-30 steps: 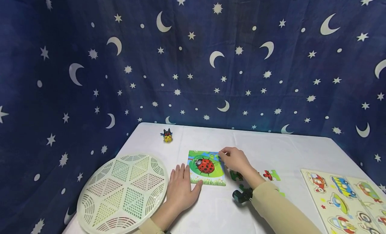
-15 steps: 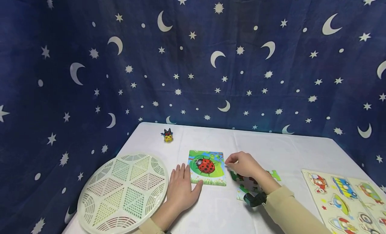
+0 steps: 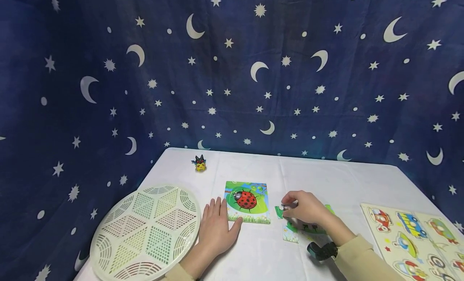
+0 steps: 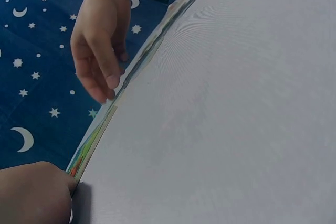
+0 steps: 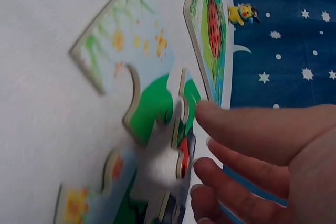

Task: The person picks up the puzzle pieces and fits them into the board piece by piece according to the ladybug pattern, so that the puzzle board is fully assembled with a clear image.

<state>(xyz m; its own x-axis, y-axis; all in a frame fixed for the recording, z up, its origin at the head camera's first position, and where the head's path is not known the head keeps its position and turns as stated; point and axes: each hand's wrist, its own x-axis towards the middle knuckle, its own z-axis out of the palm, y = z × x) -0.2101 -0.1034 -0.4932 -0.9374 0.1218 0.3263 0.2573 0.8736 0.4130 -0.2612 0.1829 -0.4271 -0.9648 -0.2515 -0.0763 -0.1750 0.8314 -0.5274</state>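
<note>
A square ladybug picture board lies on the white table. Beside it my left hand rests with fingers extended, its thumb at the board's lower corner. To the right, my right hand hovers low over loose jigsaw pieces, its fingers slightly bent. Its thumb and fingertips are right at a green, grey and red jigsaw piece, with a gap between them in the right wrist view. A flower-patterned jigsaw piece lies nearer the front, and another floral piece is close by. The palm partly hides other pieces in the head view.
A round pale lid with coloured perforations stands left of my left arm. A small yellow figure sits at the back left. A wooden vehicle puzzle board lies at the right. Behind hangs a starry blue curtain.
My right hand has left the ladybug board's right edge and moved right and toward me, over the loose jigsaw pieces. My left hand has stayed beside the board.
</note>
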